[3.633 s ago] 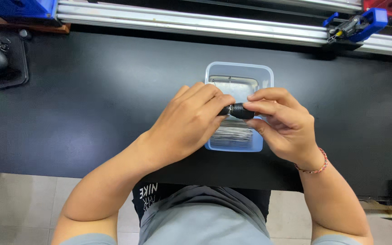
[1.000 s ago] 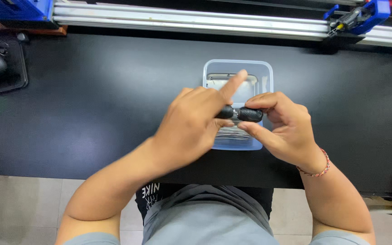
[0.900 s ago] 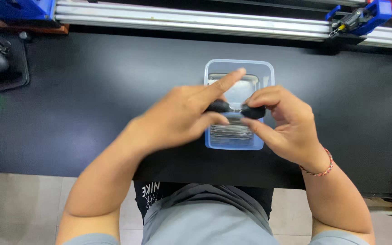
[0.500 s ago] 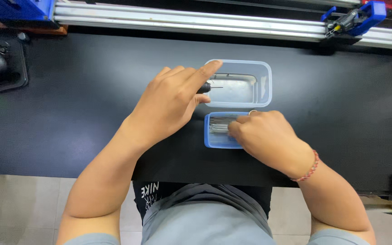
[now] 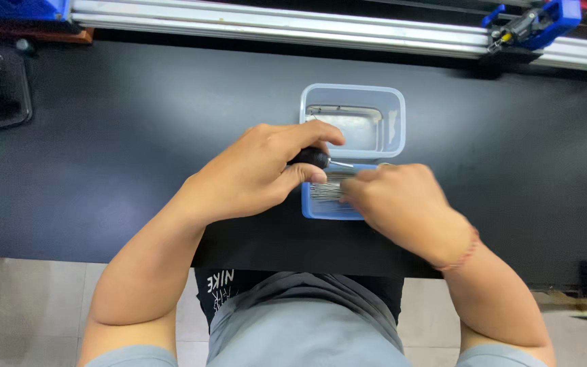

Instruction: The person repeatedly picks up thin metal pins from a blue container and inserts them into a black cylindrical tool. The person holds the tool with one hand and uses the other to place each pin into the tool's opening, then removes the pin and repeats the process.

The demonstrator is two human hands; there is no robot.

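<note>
Close to the near edge of the black bench (image 5: 103, 149), the right hand (image 5: 402, 204) reaches into a shallow blue tray (image 5: 317, 209) of thin metal pins (image 5: 326, 190); its fingertips are hidden, so whether its grip is closed on a pin cannot be told. Just left of it, the left hand (image 5: 256, 173) has its grip clamped on a small black-handled tool (image 5: 310, 158), the thin metal tip pointing right over the tray. Touching the tray's far side sits a clear plastic container (image 5: 395, 122). Along the far edge runs an aluminium rail (image 5: 273, 24).
</note>
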